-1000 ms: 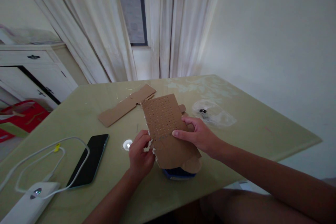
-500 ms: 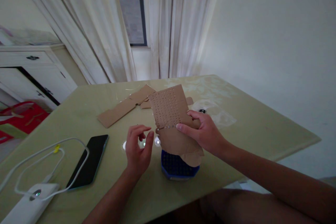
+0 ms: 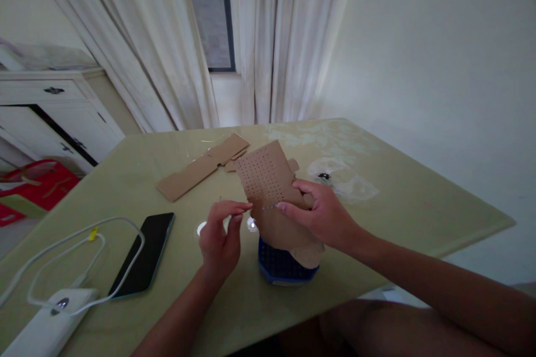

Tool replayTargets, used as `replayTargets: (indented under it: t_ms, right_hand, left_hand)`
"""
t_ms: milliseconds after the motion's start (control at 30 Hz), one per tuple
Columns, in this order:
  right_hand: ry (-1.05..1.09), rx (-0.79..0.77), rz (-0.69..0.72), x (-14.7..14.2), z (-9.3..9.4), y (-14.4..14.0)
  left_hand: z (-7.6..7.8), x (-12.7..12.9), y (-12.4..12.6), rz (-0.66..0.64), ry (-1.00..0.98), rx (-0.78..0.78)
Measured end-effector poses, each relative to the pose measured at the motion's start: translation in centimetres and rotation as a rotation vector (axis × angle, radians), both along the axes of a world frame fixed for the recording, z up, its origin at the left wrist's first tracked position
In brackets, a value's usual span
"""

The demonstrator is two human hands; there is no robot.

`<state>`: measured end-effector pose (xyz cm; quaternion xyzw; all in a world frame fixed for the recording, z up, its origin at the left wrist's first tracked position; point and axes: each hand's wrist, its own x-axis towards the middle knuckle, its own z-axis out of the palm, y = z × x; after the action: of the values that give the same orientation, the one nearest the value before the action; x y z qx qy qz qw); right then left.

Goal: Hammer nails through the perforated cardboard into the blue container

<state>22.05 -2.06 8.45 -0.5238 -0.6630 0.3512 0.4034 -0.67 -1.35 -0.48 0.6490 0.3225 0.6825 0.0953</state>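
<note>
Since half a second ago, the left hand [image 3: 220,240] has closed its thumb and forefinger into a pinch and moved up toward the lower edge of the perforated cardboard piece [image 3: 270,189], which now sits a bit lower and more tilted. What the pinch holds is too small for me to see clearly — maybe a thin pin or a wire, I cannot tell.

My right hand [image 3: 322,215] grips the cardboard from its right side, fingers wrapped across the front face, and holds it in the air above the table [image 3: 419,201]. Under it a blue tray with small holes [image 3: 282,265] stands near the table's front edge, partly hidden by the cardboard. Just beside the left fingers, two small shiny round things [image 3: 251,225] lie on the table.

Farther left I see a dark smartphone [image 3: 146,254], a white power bank [image 3: 42,326] and its white cable [image 3: 84,234]. Behind, a long cardboard strip [image 3: 201,167] lies flat, and to the right a clear plastic bag [image 3: 343,181] with something dark inside.

As a risk, I judge that the small thing in the pinch can slip out and be lost on the table, because the hold is only at the fingertips. The cardboard is thin and held from one side — a push from the left can bend it or tear the row of holes. The blue tray is close to the edge, so a knock from the wrist may send it off.
</note>
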Motion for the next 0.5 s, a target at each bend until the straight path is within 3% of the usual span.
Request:
replayTargets:
  t_ms: [67, 133, 233, 267, 367, 500]
  right_hand:
    - [0.026, 0.01, -0.03, 0.1, 0.1, 0.1]
    - [0.063, 0.024, -0.058, 0.3, 0.0, 0.3]
    - [0.115, 0.026, -0.072, 0.5, 0.0, 0.5]
    - [0.132, 0.019, -0.071, 0.5, -0.1, 0.5]
    - [0.154, 0.017, -0.074, 0.6, -0.1, 0.5]
    - [0.177, 0.01, -0.069, 0.5, -0.1, 0.5]
  left_hand:
    - [0.0, -0.9, 1.0, 0.064, -0.167, -0.072]
    - [-0.2, -2.5, 2.6, 0.157, -0.176, -0.234]
    - [-0.6, -5.7, 5.2, 0.335, 0.119, -0.673]
    - [-0.8, -6.7, 5.9, 0.353, 0.18, -0.746]
    - [-1.3, -8.5, 6.8, 0.409, 0.316, -0.857]
    - [-1.8, -8.7, 6.7, 0.458, 0.454, -0.936]
